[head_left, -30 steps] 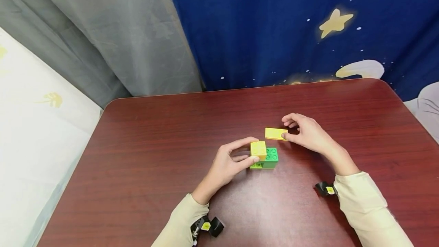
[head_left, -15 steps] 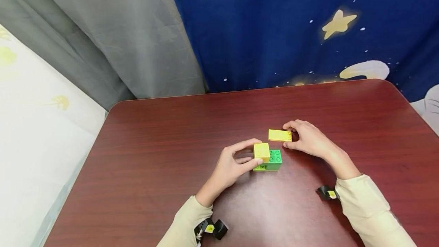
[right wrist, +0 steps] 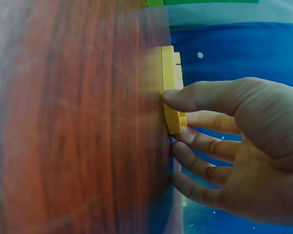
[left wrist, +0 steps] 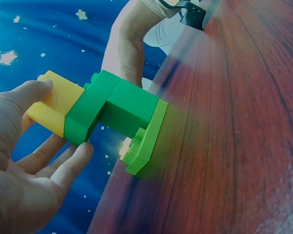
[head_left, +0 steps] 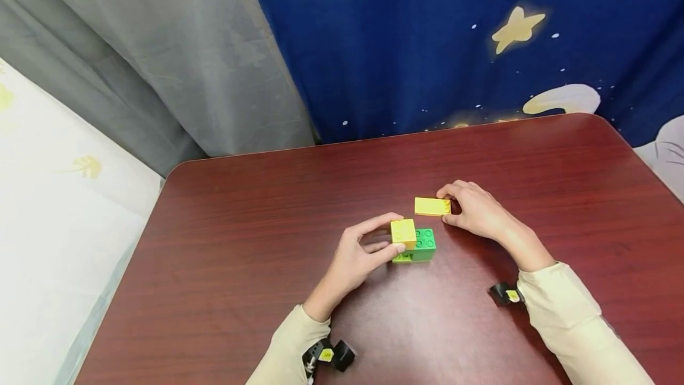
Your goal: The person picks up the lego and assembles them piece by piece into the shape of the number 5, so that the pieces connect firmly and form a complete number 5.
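Note:
My left hand (head_left: 355,249) holds a small stack of toy building bricks by its top, a yellow brick (head_left: 403,232), with thumb and fingers on opposite sides. Beneath it sit a green brick (head_left: 424,243), another green brick (left wrist: 132,106) and a thin lime-green plate (left wrist: 149,141) at the base. Just behind the stack, a flat yellow building plate (head_left: 429,206) lies on the table. At its right end my right hand (head_left: 478,210) pinches it, the thumb on the near side and fingers on the far side. In the right wrist view, studs show along the yellow plate's upper face.
The dark red wooden table (head_left: 240,242) has rounded far corners. Behind it hang a grey curtain (head_left: 176,52) and a blue starry curtain (head_left: 401,46). A white patterned cloth (head_left: 64,207) lies beyond the left edge. Black cameras (head_left: 342,355) sit at both wrists.
My right thumb has gone from over the yellow plate's right end to its near side, uncovering studs there. The fingers have closed round that end. The left hand keeps its hold on the stack.

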The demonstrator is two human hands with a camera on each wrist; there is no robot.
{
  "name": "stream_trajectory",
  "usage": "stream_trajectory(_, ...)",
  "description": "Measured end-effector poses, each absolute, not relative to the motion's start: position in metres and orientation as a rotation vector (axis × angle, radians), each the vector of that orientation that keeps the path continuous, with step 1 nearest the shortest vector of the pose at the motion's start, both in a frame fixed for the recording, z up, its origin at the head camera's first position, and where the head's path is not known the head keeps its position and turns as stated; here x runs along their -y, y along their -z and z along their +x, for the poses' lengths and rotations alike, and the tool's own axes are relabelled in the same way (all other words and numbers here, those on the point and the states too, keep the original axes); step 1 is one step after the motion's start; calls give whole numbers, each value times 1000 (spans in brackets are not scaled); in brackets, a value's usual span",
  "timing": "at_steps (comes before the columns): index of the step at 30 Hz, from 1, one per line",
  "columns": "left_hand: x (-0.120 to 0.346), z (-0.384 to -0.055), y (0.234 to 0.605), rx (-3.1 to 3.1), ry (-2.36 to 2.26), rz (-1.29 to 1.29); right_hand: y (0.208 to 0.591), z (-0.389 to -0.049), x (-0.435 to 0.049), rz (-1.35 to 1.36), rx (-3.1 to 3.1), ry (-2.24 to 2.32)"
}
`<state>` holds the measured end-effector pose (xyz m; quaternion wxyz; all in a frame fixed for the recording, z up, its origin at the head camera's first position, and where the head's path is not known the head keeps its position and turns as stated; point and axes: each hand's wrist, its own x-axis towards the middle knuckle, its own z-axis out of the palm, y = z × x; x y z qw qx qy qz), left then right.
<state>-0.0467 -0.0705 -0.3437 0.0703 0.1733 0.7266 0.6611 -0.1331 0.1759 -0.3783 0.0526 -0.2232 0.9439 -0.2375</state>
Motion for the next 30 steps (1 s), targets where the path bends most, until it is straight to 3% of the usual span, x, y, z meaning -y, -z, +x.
stream_trajectory(30, 70, -48, 347, -2096, -2047, 546, 354, -128, -177, -740, -2904, 897)
